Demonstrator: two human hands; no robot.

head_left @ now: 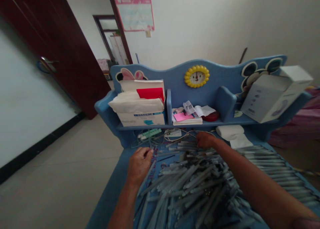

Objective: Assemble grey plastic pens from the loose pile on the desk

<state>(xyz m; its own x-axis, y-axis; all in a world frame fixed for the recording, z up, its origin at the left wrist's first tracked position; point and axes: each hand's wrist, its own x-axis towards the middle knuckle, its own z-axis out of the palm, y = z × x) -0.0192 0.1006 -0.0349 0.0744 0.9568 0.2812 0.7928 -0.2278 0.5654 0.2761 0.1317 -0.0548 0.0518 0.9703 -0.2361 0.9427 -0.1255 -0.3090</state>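
A large heap of translucent grey pens [190, 182], or pen barrels, covers the front of the blue desk. Left of the heap, my left hand [140, 164] is closed, thumb against curled fingers; whatever it may hold is hidden. Across the heap reaches my right arm. At the back, beside a small group of similar pens [186, 145], my right hand [205, 140] is closed with fingertips pressed together, and I cannot make out what is in them. A thin dark refill-like stick [166, 158] lies between the hands. More pens [272, 170] lie side by side in a row at the right.
A blue shelf [178, 78] with a yellow clock [196, 76] rises behind. It bears a mask box [141, 119], papers [187, 117] and a white carton [265, 95]. Below are a paper roll [230, 133], a white cable [186, 134] and a green-white object [150, 134].
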